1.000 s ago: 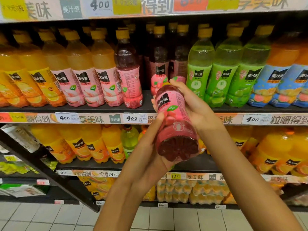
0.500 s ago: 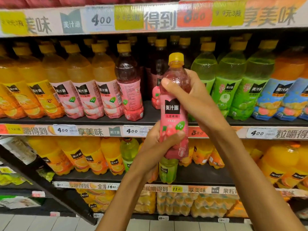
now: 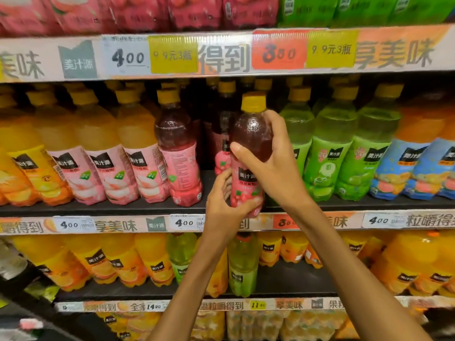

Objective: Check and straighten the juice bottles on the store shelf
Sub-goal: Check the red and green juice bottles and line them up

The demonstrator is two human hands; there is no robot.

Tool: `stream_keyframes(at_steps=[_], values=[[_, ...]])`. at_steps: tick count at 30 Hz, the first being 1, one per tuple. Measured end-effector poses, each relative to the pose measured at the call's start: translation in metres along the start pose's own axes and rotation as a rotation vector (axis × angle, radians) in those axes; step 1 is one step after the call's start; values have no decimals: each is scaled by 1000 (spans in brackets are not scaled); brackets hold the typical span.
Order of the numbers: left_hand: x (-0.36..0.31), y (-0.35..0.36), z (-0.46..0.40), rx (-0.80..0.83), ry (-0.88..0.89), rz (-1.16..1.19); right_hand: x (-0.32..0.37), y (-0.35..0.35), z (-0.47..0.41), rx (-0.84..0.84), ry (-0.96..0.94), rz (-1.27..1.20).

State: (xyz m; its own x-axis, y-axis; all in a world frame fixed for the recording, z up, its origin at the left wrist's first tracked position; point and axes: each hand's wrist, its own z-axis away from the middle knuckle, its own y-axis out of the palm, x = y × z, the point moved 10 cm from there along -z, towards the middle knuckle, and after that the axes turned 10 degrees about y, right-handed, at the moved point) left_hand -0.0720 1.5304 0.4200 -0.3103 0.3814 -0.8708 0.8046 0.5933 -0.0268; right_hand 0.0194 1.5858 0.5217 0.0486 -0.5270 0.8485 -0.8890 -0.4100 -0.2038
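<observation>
Head-camera view: you hold a dark-red juice bottle with a yellow cap and pink label (image 3: 248, 153) upright at the front edge of the black middle shelf (image 3: 138, 209), its base just above the shelf's price strip (image 3: 118, 225). Your right hand (image 3: 273, 166) wraps the bottle's shoulder from the right, thumb laid across the front of the dark upper body and fingers curled behind it. Your left hand (image 3: 225, 205) grips the lower label from the left, thumb pressed across the pink label near the base, fingers curled round the far side. Left of the held bottle, a second red bottle with its pink label turned sideways (image 3: 178, 153) stands at the shelf front, with a dark gap between the two. Deeper in that gap, more red bottles (image 3: 222, 134) stand behind. Further left of the held bottle runs a row of orange juice bottles with pale pink labels (image 3: 103, 153). Right of it, just beside your right hand, stand light-green bottles with green labels (image 3: 337, 148), then orange bottles with blue labels (image 3: 418, 153). Below the held bottle, the lower shelf carries orange bottles (image 3: 110, 262) and two green ones (image 3: 242, 264).
</observation>
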Motion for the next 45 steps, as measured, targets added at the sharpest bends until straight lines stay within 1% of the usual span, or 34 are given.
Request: stream_keyframes(at_steps=[5,8,12,14,17,19,21,25,30,33,35,37,39,40,42,43,45], values=[[10,-1,-6,-8,-1,-24,-6,-2,-5,-54,27,113],[11,0,-8,-26,6,-38,3,-8,0,-146,-58,234],[14,1,-11,-14,26,-111,12,-10,4,-217,-124,379],[14,-1,-11,-30,36,-155,20,-10,8,-278,-178,484],[10,-2,-10,-51,36,-211,29,-12,13,-423,-258,733],[5,0,-11,-30,56,-284,28,-15,12,-478,-255,826],[2,-1,-11,-15,77,-350,27,-16,9,-493,-256,810],[1,-2,-8,-21,84,-362,28,-17,11,-556,-314,726],[5,1,-12,-104,70,-351,24,-16,11,-631,-348,843],[4,3,-12,-109,72,-339,23,-16,10,-643,-346,888],[4,4,-12,-88,71,-339,24,-14,9,-621,-346,904],[2,6,-12,-57,76,-350,26,-17,12,-591,-367,841],[-2,7,-11,-41,91,-376,30,-33,16,-614,-389,725],[-7,6,-9,-51,107,-385,31,-45,19,-660,-383,703],[-21,3,-4,-109,166,-405,29,-68,19,-753,-321,755],[-29,2,-1,-147,206,-423,26,-75,15,-761,-277,813],[-44,3,7,-201,288,-451,19,-77,7,-700,-228,913]])
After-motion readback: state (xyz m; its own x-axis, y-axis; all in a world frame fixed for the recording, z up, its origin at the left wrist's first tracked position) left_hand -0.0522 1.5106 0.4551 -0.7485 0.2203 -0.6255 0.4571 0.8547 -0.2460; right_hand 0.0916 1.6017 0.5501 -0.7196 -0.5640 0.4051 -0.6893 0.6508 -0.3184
